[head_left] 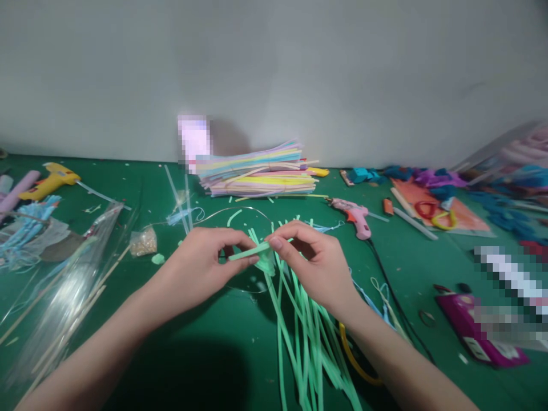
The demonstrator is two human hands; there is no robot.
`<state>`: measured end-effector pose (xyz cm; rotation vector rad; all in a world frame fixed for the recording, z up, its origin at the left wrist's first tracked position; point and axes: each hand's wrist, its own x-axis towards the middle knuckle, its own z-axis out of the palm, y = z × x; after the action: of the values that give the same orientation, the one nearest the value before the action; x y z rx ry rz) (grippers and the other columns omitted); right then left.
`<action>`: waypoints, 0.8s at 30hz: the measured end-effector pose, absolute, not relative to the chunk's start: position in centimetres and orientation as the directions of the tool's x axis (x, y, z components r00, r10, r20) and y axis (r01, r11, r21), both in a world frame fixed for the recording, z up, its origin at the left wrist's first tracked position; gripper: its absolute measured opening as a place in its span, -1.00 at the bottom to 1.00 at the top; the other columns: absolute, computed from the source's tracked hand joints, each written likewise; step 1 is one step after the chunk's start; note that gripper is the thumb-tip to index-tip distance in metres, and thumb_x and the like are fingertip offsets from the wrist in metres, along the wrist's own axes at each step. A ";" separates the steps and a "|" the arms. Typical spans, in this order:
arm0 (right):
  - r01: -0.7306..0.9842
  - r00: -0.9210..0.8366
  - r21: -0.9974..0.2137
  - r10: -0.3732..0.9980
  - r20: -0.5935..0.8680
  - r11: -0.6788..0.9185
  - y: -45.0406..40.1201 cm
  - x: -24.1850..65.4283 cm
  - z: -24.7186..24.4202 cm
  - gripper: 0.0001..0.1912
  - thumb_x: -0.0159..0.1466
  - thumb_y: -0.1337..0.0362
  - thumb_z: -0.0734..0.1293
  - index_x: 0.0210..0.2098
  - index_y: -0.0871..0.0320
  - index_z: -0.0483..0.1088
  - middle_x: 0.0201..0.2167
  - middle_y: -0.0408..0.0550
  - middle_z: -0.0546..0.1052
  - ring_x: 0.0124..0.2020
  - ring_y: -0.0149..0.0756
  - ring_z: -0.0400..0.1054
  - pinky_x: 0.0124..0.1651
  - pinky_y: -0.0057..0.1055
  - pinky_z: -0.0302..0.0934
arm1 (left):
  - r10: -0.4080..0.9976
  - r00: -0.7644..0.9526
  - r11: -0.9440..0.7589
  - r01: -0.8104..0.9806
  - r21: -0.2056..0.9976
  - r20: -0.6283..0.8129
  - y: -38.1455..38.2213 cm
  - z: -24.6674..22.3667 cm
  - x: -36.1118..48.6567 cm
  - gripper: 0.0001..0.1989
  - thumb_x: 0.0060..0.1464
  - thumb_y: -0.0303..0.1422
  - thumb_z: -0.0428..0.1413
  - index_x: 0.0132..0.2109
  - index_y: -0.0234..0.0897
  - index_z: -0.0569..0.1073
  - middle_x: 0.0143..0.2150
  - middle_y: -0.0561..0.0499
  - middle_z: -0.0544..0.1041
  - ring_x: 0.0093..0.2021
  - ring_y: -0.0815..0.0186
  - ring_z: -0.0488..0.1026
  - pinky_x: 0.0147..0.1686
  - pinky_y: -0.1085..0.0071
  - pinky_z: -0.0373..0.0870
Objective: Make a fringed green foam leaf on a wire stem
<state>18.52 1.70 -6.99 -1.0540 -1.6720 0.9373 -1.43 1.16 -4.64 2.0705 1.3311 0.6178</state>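
Note:
Between thumb and fingers, my left hand pinches a light green pipe cleaner near its middle. The fingers of my right hand are closed at its other end, close to the left fingertips. Just under both hands is a small green formed piece, partly hidden by the fingers; I cannot tell which hand supports it. Many loose green pipe cleaners lie beneath my right hand and run toward the front edge. A thin wire ring shows behind the hands.
Bundled coloured pipe cleaners lie by the wall. A pink glue gun with a black cord sits at right, a yellow glue gun at left. Nearby are a bag of beads, clear wrappers, scissors and a purple pack.

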 end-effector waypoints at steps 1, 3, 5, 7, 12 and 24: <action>0.231 -0.214 -0.909 0.930 0.300 0.347 1.7 18.5 -7.0 -0.89 0.29 0.25 0.37 -0.36 0.11 0.50 -0.38 -0.16 0.52 -0.33 -0.40 0.37 -0.31 -0.46 0.22 | 0.919 0.388 -0.329 0.646 0.689 0.075 1.1 -4.6 -1.4 -0.89 0.18 -0.23 0.16 -0.24 -0.07 0.57 -0.35 0.23 0.60 -0.43 0.44 0.42 -0.47 0.54 0.24; 0.230 -0.213 -0.906 0.927 0.309 0.355 1.5 18.4 -6.9 -0.89 0.30 0.26 0.37 -0.36 0.10 0.50 -0.38 -0.16 0.52 -0.33 -0.40 0.37 -0.31 -0.46 0.22 | 0.918 0.381 -0.351 0.657 0.667 0.109 0.9 -4.4 -1.2 -0.89 0.18 -0.26 0.16 -0.26 -0.11 0.57 -0.38 0.21 0.60 -0.45 0.43 0.42 -0.47 0.53 0.25; 0.221 -0.203 -0.905 0.925 0.322 0.363 1.5 18.4 -6.9 -0.89 0.29 0.26 0.37 -0.36 0.10 0.51 -0.38 -0.17 0.52 -0.33 -0.41 0.37 -0.30 -0.47 0.23 | 0.913 0.376 -0.384 0.660 0.646 0.158 0.7 -4.5 -1.2 -0.91 0.16 -0.31 0.17 -0.28 -0.14 0.57 -0.38 0.19 0.60 -0.45 0.42 0.45 -0.49 0.53 0.27; 0.180 -0.195 -0.920 0.929 0.313 0.348 1.6 18.5 -6.9 -0.90 0.28 0.23 0.40 -0.35 0.08 0.53 -0.36 -0.16 0.53 -0.32 -0.41 0.38 -0.28 -0.48 0.25 | 0.889 0.373 -0.454 0.656 0.603 0.264 0.8 -4.9 -1.2 -0.93 0.13 -0.40 0.17 -0.27 -0.18 0.57 -0.36 0.15 0.61 -0.40 0.40 0.50 -0.46 0.53 0.32; -0.123 -0.210 -0.991 0.977 -0.033 -0.060 2.5 18.9 -7.1 -0.61 0.30 -0.09 0.28 -0.30 0.11 0.50 -0.36 -0.10 0.50 -0.37 -0.36 0.41 -0.43 -0.47 0.28 | 0.465 0.465 -0.687 0.726 -0.024 0.753 1.7 -6.5 -2.1 -0.78 0.11 -0.58 0.14 -0.12 -0.27 0.56 -0.19 -0.07 0.66 -0.26 0.21 0.57 -0.31 0.32 0.41; -0.053 -0.290 -0.987 0.944 0.158 0.150 0.3 19.0 -5.1 -0.65 0.30 0.10 0.34 -0.53 0.12 0.25 -0.61 -0.27 0.19 -0.58 -0.49 0.06 -0.56 -0.51 0.02 | 0.428 0.549 -0.772 0.635 -0.026 0.718 1.1 -9.3 -3.9 -0.54 0.12 -0.56 0.18 -0.09 0.27 0.50 -0.34 0.20 0.59 -0.27 0.28 0.57 -0.25 0.32 0.50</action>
<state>18.98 0.30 -5.14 -0.9141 -1.4698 1.3147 -3.91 1.07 -9.28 3.0082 1.0595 1.2576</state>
